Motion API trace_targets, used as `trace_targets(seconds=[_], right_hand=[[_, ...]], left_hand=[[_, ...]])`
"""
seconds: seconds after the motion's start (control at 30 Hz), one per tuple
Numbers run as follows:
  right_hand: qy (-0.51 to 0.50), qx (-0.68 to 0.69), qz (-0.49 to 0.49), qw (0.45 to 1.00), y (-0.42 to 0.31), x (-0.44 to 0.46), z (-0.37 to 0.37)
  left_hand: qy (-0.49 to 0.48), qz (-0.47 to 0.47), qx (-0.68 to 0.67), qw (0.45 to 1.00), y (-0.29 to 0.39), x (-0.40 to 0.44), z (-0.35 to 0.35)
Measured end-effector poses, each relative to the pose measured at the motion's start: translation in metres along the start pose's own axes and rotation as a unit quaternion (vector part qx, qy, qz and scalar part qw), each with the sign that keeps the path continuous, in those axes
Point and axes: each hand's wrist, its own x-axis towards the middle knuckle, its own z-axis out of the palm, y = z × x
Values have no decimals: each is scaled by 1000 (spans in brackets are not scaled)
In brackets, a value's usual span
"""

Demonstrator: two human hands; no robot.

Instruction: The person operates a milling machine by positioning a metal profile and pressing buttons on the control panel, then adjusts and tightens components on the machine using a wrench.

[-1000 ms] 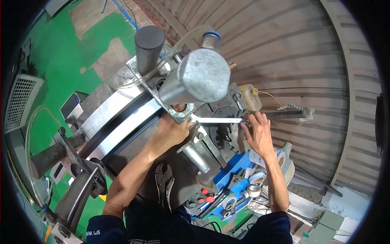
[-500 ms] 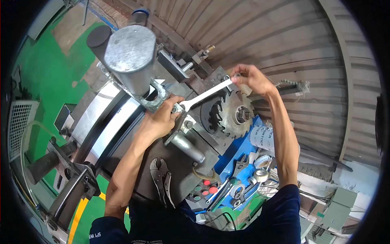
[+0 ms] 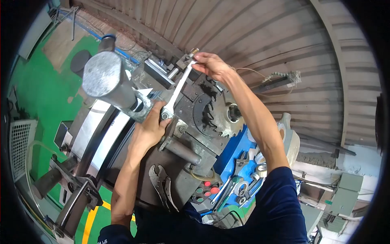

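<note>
A silver wrench [image 3: 180, 90] slants up and right over the metal machine, its lower head around a bolt [image 3: 164, 116]. My right hand [image 3: 213, 66] pinches the upper end, thumb and fingers closed. Around the lower head my left hand [image 3: 148, 131] is closed, with fingers on both sides of it. Part of the bolt's mount is hidden under that hand. Just right of the wrench lies a round toothed saw blade [image 3: 221, 118]. Below my left hand a metal cylinder [image 3: 183, 150] sticks out, and locking pliers [image 3: 161, 185] rest on the dark machine surface.
A tall metal post [image 3: 107, 79] stands left of the wrench. At lower right, a blue tray [image 3: 229, 156] holds tape rolls and hand tools beside red and green buttons [image 3: 207, 190]. A corrugated wall [image 3: 260, 40] rises behind the machine.
My right hand has swung the wrench's upper end leftward and away, so it stands steeper. My left hand stays at the lower head. The view has shifted a little.
</note>
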Motion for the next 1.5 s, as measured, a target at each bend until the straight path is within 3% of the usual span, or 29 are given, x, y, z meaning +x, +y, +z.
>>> trace_targets(seconds=[0.1, 0.27, 0.33, 0.4, 0.5, 0.67, 0.8, 0.9, 0.97, 1.2, 1.33, 1.4, 1.5], right_hand=[[-22, 36, 8, 999, 10, 17, 6], [58, 24, 6, 998, 12, 17, 20], [82, -78, -16, 993, -1, -2, 26], [68, -96, -13, 993, -4, -6, 14], [59, -49, -8, 997, 0, 0, 3], [141, -94, -49, 984, 35, 26, 27], [126, -102, -30, 986, 40, 28, 24], [168, -186, -25, 968, 15, 0, 24], [158, -460, -94, 869, 7, -12, 15], [95, -558, -124, 815, -5, -37, 5], [103, -436, -114, 887, 6, -26, 12], [143, -485, -122, 854, 15, -18, 24], [116, -542, -112, 825, 13, -17, 17]], left_hand=[[14, 22, 16, 1000, -9, 1, 3], [20, 32, 20, 999, -17, 4, 7], [23, 36, 27, 999, -19, 2, 8], [30, 34, 33, 998, -18, 1, 7], [8, 17, -28, 999, -8, 3, 1], [-8, 21, 20, 1000, -4, 6, -2], [-30, 15, 44, 998, -2, 8, -5], [-34, 24, 55, 998, -6, 11, -5], [-27, 45, 65, 996, -7, 11, -4], [-43, 39, 76, 995, -4, 14, -7], [-56, 28, 92, 994, -5, 18, -9], [-57, 31, 96, 993, -3, 15, -7], [-34, 22, 97, 994, -1, 13, -7]])
